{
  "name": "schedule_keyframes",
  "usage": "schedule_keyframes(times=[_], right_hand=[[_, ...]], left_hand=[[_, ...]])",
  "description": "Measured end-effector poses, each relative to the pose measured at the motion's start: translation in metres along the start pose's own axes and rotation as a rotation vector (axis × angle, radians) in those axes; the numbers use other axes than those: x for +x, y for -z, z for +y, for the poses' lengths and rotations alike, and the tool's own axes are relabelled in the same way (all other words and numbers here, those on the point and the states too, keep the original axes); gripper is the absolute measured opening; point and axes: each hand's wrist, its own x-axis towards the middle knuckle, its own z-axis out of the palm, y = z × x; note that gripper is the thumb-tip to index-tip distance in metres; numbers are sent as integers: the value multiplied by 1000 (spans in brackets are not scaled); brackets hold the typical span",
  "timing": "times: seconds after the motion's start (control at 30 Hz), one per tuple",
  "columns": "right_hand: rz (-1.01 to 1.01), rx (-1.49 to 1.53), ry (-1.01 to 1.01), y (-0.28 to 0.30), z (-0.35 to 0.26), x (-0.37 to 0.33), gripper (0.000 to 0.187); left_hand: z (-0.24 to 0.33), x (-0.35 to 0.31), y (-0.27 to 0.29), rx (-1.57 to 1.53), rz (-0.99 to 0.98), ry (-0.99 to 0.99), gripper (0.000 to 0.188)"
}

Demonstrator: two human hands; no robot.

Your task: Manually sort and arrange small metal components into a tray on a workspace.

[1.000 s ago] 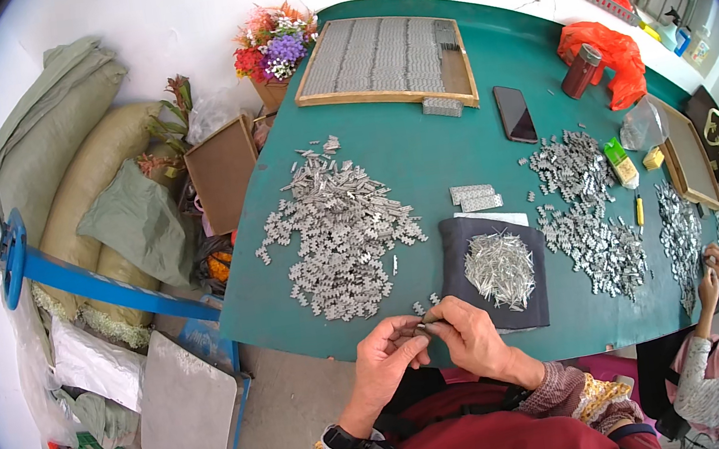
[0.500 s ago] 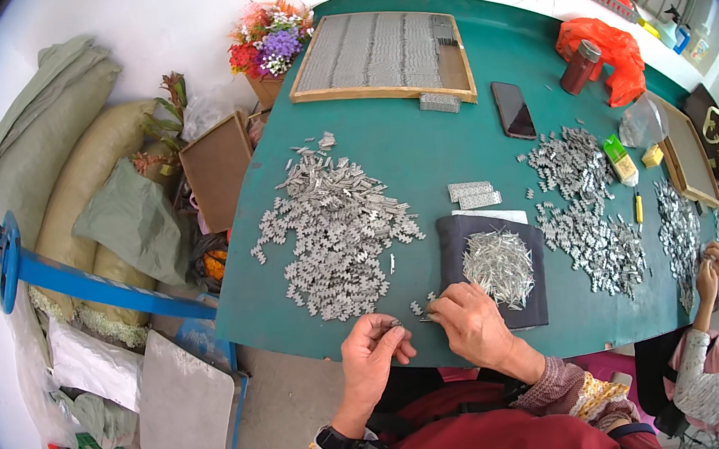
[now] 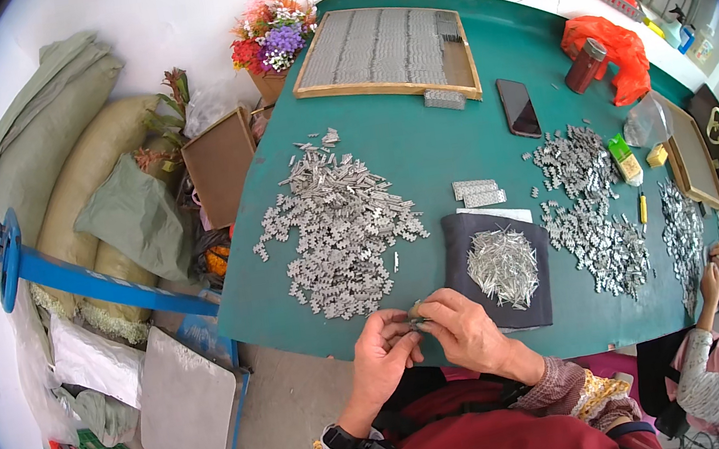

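Note:
My left hand (image 3: 384,355) and my right hand (image 3: 472,334) meet over the table's near edge, fingertips pinched together around a small grey metal piece (image 3: 415,318), mostly hidden by the fingers. Ahead and to the left lies a large heap of small grey toothed metal pieces (image 3: 338,236). Just beyond my right hand, a pile of thin silvery pins (image 3: 503,269) rests on a dark cloth (image 3: 457,257). Behind that cloth sit two short assembled grey metal strips (image 3: 477,193).
A wooden-framed tray (image 3: 387,89) filled with rows of grey strips lies at the far side of the green table (image 3: 423,152). A phone (image 3: 518,107), a red-brown flask (image 3: 586,66) and more metal heaps (image 3: 595,239) lie to the right. Another person's hands (image 3: 718,273) work at far right.
My right hand has lifted from the loose pieces at the table edge and moved left to meet my left hand. My left hand has shifted slightly right; their fingertips now touch.

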Motion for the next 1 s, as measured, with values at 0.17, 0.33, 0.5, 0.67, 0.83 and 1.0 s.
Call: schedule_keyframes(times=[0.17,0.33,0.5,0.67,0.83,1.0], right_hand=[[-35,25,-79,7,2,-1,19],[141,-41,-235,26,10,-2,15],[152,-32,-271,39,13,-9,19],[134,15,-274,39,14,-13,14],[155,68,-335,36,13,-13,12],[140,335,-468,22,3,-10,11]], left_hand=[[0,6,-12,50,-23,9,25],[-8,19,-10,490,1,-221,16],[-8,22,-21,759,11,-413,12],[-8,23,-26,1114,-31,-522,12],[-8,24,-25,901,58,-557,9],[3,19,-28,278,-8,-92,5]])
